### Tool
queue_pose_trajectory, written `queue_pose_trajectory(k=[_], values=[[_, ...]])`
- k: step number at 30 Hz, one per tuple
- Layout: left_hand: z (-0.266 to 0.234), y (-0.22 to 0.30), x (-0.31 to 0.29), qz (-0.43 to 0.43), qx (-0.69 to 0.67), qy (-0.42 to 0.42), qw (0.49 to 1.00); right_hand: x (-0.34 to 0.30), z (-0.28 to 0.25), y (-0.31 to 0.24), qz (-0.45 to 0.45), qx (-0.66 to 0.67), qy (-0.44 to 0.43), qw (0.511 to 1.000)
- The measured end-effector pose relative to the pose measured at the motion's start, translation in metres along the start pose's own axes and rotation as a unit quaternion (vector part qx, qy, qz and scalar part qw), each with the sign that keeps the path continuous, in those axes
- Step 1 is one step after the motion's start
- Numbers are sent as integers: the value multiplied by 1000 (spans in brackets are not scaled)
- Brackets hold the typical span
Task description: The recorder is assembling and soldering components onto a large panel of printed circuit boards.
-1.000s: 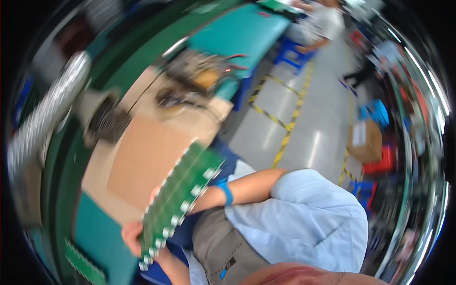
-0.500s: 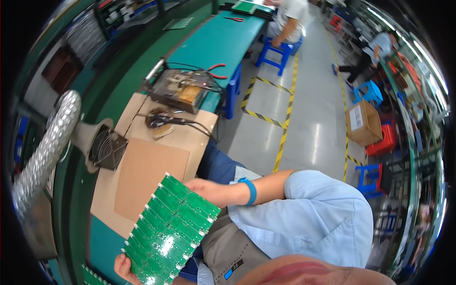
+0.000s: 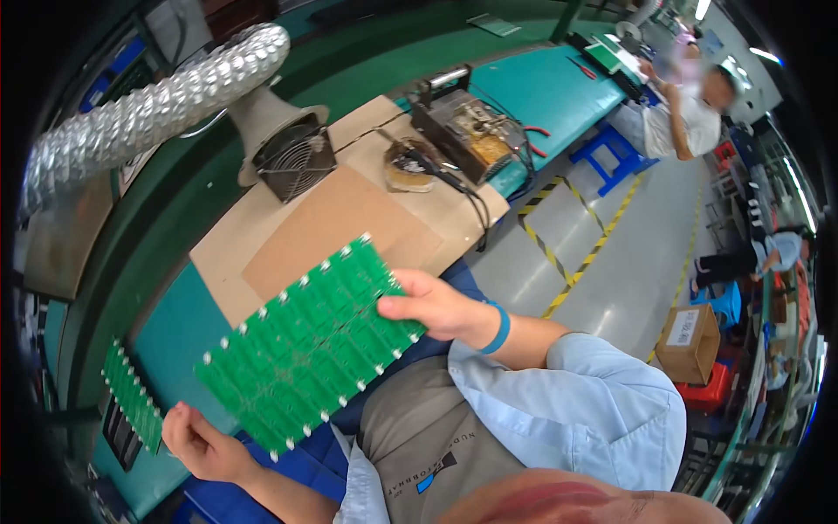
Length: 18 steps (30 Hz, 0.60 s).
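The green board (image 3: 305, 349) hangs tilted in front of the person, partly over the brown sheet (image 3: 340, 231) and the near edge of the surface (image 3: 188, 319), and the main risk looks to be its one-sided support. The right hand (image 3: 432, 304) is clamped on its right end, thumb on the upper face; the left hand (image 3: 205, 445) sits just beside the opposite end, fingers loosely bent and nothing seen in them, and it seems not to be holding the board. With that long end unsupported, a turn of the right wrist could make it swing or slip from the pinch, and it might drop onto the lap or floor. Small white parts line both long edges, so careless fingers or a knock against the surface could bend or loosen one. The right thumb also presses on the face, which could leave smudges. A wide leftward swing might clip the other board (image 3: 131, 397) by the black rack (image 3: 120, 435). Farther off, the dark-handled tool (image 3: 436, 170) lies over a round dish (image 3: 406, 182); a sleeve catching its cable (image 3: 478, 210) could drag it loose.
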<state>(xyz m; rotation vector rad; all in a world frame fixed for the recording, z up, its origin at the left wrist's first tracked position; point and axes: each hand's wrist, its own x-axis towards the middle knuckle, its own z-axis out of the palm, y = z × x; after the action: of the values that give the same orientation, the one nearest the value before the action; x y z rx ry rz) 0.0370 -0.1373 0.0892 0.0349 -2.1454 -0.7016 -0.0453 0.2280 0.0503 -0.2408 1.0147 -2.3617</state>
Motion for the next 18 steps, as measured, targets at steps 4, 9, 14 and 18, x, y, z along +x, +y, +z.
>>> queue_pose_trajectory(k=[4, 9, 14, 18], values=[[8, 20, 5, -253, -272, -94, 924, 5, -3, -14, -46, -82, -8, 996], [2, 4, -15, -352, -422, -246, 799, 34, -12, 1, -72, -165, -61, 982], [-3, 0, -14, -401, -432, -200, 783, 37, -18, -7, -32, -170, -70, 982], [-7, 7, 6, -418, -343, -107, 835, 36, -18, -8, -5, -116, -17, 993]])
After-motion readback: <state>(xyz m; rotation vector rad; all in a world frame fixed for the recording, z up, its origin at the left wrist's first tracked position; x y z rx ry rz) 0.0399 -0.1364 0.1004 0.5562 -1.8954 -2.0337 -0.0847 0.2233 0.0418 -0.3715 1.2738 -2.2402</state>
